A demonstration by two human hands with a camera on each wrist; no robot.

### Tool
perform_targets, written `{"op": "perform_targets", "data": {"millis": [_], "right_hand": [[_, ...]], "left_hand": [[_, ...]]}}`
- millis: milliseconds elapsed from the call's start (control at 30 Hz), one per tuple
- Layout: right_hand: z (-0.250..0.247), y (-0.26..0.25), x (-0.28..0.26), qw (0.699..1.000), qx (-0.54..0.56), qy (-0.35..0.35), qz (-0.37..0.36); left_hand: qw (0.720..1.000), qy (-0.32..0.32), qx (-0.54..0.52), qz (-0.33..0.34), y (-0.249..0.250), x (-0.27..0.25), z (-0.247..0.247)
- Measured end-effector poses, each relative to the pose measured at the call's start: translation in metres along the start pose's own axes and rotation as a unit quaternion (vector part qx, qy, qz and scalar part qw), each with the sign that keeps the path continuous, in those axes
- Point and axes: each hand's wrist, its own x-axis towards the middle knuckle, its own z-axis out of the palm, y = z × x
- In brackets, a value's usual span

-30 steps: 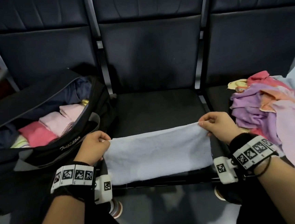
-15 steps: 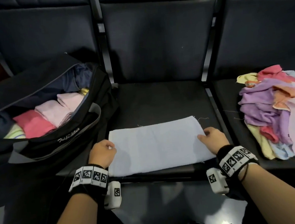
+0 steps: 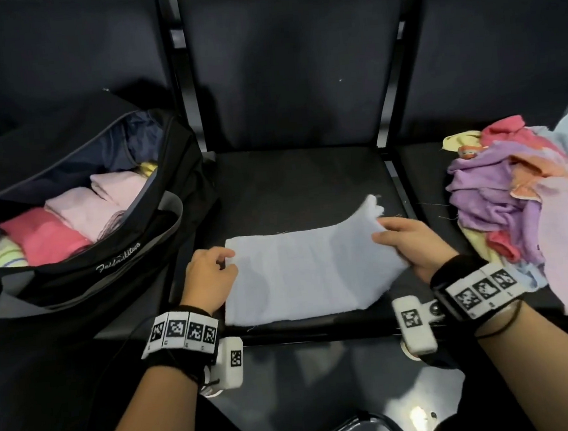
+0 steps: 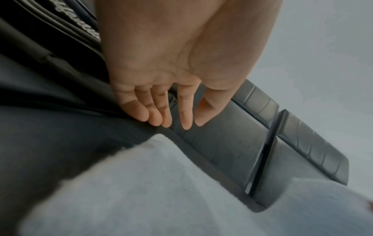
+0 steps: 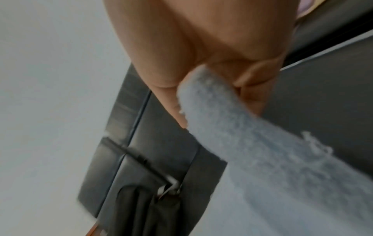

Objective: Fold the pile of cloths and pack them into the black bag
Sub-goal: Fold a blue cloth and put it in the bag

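Observation:
A light blue cloth (image 3: 301,275) lies folded into a strip on the middle seat (image 3: 307,179). My right hand (image 3: 412,245) pinches its right end and holds that end lifted and turned toward the left. In the right wrist view the cloth (image 5: 282,159) runs between the thumb and fingers of my right hand (image 5: 218,111). My left hand (image 3: 212,269) hovers at the cloth's left edge. In the left wrist view the left hand (image 4: 177,123) has straight fingers holding nothing, above the cloth (image 4: 161,191). The open black bag (image 3: 109,272) sits on the left seat.
Folded pink cloths (image 3: 83,212) and a red one (image 3: 44,236) lie inside the bag. A loose pile of purple, pink, orange and yellow cloths (image 3: 500,196) covers the right seat. Dark seat backs stand behind; the floor is below the seat's front edge.
The cloth went from being held stretched in the air to lying on the seat. My left hand let go of its left edge. My right hand now lifts the right end leftward.

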Motion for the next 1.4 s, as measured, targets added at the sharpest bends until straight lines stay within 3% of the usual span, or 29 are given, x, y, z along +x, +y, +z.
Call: {"op": "perform_targets", "data": {"millis": [100, 167, 233, 300, 400, 500, 633, 733, 867, 1000, 1100, 1200, 1267, 1300, 1333, 1400], "right_hand": [[0.055, -0.019, -0.006, 0.997, -0.044, -0.039, -0.054], [0.097, -0.021, -0.006, 0.992, -0.076, -0.066, -0.077], [0.134, -0.016, -0.006, 0.989, -0.069, -0.121, -0.056], [0.157, -0.007, -0.009, 0.982, -0.033, -0.185, -0.008], [0.156, 0.007, -0.010, 0.979, -0.065, -0.192, 0.000], [0.137, 0.019, -0.010, 0.977, -0.114, -0.178, -0.023], [0.116, 0.030, -0.011, 0.961, -0.219, -0.150, -0.077], [0.113, 0.034, -0.015, 0.934, -0.295, -0.147, -0.139], [0.121, 0.039, -0.021, 0.889, -0.360, -0.198, -0.203], [0.125, 0.050, -0.026, 0.797, -0.505, -0.218, -0.249], [0.125, 0.059, -0.027, 0.721, -0.591, -0.197, -0.305], [0.126, 0.066, -0.026, 0.688, -0.625, -0.169, -0.330], [0.127, 0.069, -0.023, 0.687, -0.624, -0.164, -0.334], [0.127, 0.068, -0.020, 0.702, -0.611, -0.165, -0.327], [0.126, 0.064, -0.017, 0.728, -0.589, -0.168, -0.309], [0.124, 0.054, -0.013, 0.809, -0.500, -0.159, -0.263]], "left_hand": [[0.993, -0.040, -0.112, -0.024, 0.013, -0.008, 0.005], [0.973, -0.071, -0.209, -0.068, 0.022, -0.016, 0.008], [0.955, -0.087, -0.261, -0.113, 0.022, -0.021, 0.009], [0.951, -0.106, -0.255, -0.137, 0.018, -0.022, 0.010], [0.962, -0.103, -0.212, -0.141, 0.009, -0.023, 0.011], [0.971, -0.116, -0.190, -0.091, 0.010, -0.024, 0.014], [0.991, -0.081, -0.106, -0.013, 0.010, -0.024, 0.017], [0.991, -0.061, -0.121, -0.003, 0.009, -0.026, 0.011], [0.993, -0.046, -0.113, -0.010, 0.004, -0.025, -0.003], [0.999, -0.028, 0.030, -0.023, 0.002, -0.026, -0.005], [0.995, -0.005, 0.096, 0.022, 0.007, -0.030, -0.004], [0.986, -0.075, 0.122, 0.081, 0.020, -0.041, 0.001], [0.967, -0.162, 0.174, 0.085, 0.026, -0.052, 0.009], [0.954, -0.190, 0.214, 0.086, 0.027, -0.055, 0.014], [0.943, -0.196, 0.252, 0.090, 0.027, -0.057, 0.019], [0.939, -0.167, 0.283, 0.101, 0.024, -0.056, 0.026]]}}
